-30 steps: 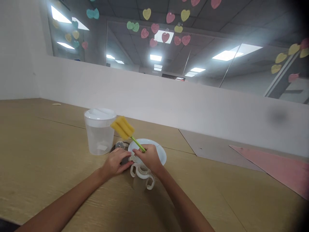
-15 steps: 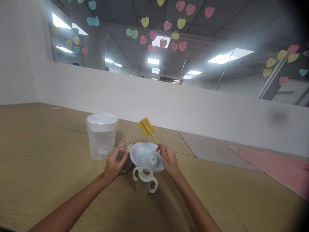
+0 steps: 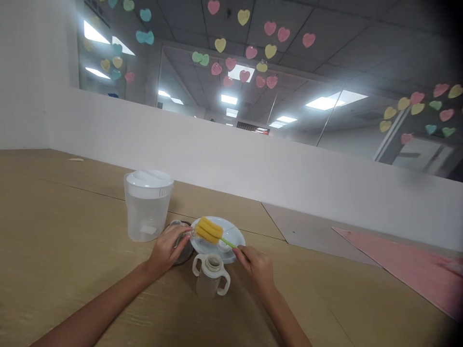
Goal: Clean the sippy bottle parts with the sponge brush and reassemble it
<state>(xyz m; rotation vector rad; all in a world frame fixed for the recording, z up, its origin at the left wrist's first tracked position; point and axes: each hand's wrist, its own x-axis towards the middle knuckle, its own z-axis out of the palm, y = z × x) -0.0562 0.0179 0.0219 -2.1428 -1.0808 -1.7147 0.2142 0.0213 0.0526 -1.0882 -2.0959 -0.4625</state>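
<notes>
My right hand (image 3: 256, 266) pinches the green handle of a yellow sponge brush (image 3: 209, 230). The sponge head lies low over a pale blue plate (image 3: 231, 230). A small white ring (image 3: 224, 246) sits on that plate. My left hand (image 3: 167, 249) is curled around a small clear piece at the plate's left rim, over a dark round dish (image 3: 183, 253). A clear two-handled baby cup (image 3: 210, 277) stands uncapped between my hands, just in front of the plate.
A clear plastic jug with a white lid (image 3: 146, 205) stands left of the plate. The wooden table (image 3: 72, 231) runs back to a white partition wall (image 3: 253, 164). A grey mat (image 3: 307, 229) and a pink sheet (image 3: 405, 270) lie to the right.
The brush swung from pointing up to lying down across the plate, its sponge now near my left hand. My right hand shifted right and nearer to me; my left hand stayed by the dark dish.
</notes>
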